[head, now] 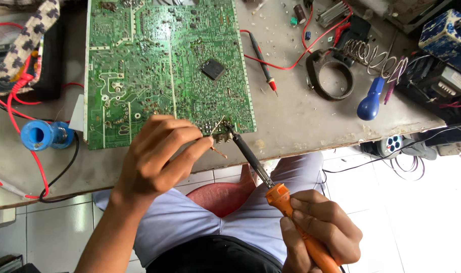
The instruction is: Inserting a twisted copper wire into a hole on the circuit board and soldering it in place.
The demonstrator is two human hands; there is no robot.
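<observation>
— So, from the head camera, what are the two hands doing?

— The left hand point(157, 151) is closed in a pinch, thumb and forefinger gripping a thin strand of solder wire point(217, 132) at the bottom edge of the green circuit board point(159, 71). The right hand point(319, 230) is wrapped tight around the orange handle of a soldering iron point(263, 174), whose dark shaft slants up and left.

— Where does the tip sit?

— Right at the board's lower right corner, touching the spot where the wire ends, just beside the left hand's fingertips.

— And the board itself?

— It lies flat on the grey worktop point(301, 126), solder side up, with a black square chip point(213, 69) near its right half. Its lower edge is near the worktop's front edge.

— Anything else nearby?

— A blue spool point(41, 135) sits left of the board with red leads point(18, 101) looping around it. To the right lie a red-tipped test probe point(263, 63), a black ring point(331, 76), a coiled metal iron stand point(374, 58) and a blue-handled tool point(370, 99). Below the worktop, the person's light trousers point(190, 222) and a red stool point(223, 197) show over white floor tiles.
</observation>
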